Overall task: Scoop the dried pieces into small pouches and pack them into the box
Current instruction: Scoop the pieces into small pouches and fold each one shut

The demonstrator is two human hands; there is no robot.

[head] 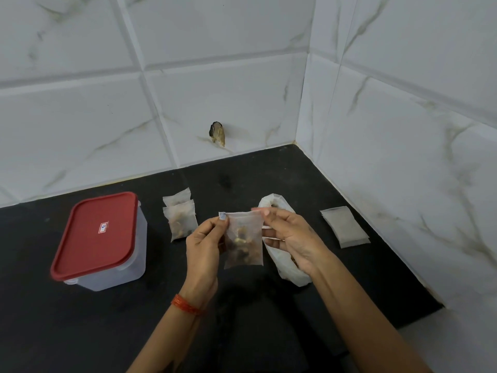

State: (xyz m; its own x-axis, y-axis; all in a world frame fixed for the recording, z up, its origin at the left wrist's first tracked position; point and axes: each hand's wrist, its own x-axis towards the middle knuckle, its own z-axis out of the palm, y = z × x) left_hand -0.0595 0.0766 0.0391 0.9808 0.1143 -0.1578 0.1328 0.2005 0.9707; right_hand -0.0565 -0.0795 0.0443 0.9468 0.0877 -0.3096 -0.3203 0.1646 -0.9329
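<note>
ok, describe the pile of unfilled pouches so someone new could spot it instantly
Start at the black countertop where it meets the tiled wall on the right. The empty pouches lie there in a flat stack, right of the open white bag. Unlike the filled pouches near the red-lidded box, they are flat and show no dark pieces inside.

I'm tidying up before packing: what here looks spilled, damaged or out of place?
Nothing spilled. One oddity: a dark, chipped hole in the wall tile just above the counter. The box is lidded.
</note>
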